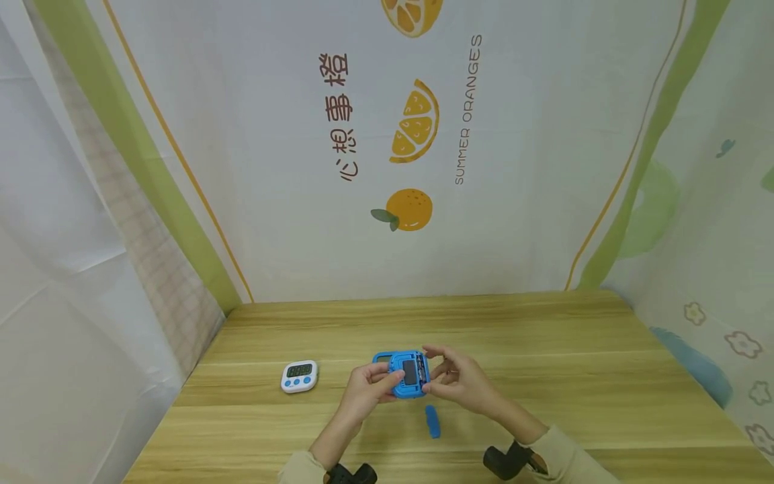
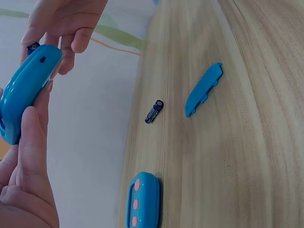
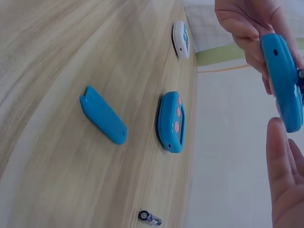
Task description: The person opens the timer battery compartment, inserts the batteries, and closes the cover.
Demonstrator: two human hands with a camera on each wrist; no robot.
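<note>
In the head view my left hand [image 1: 370, 386] grips a blue kitchen timer [image 1: 408, 393], its back facing up and its battery compartment uncovered. My right hand [image 1: 459, 382] is at the compartment edge, thumb and index finger around the ends of a small battery [image 1: 422, 366]. In the right wrist view that battery [image 3: 300, 78] juts partly from the timer's side; some fingertips are hidden. The loose blue battery cover [image 1: 433, 421] lies on the table below the hands.
A second blue timer [image 3: 172, 122] with pink buttons lies on the table, mostly hidden behind the held one in the head view. Near it is a loose battery [image 2: 154, 112]. To the left sits a white timer [image 1: 299, 376]. A printed curtain [image 1: 514, 202] hangs behind the wooden table [image 1: 544, 336].
</note>
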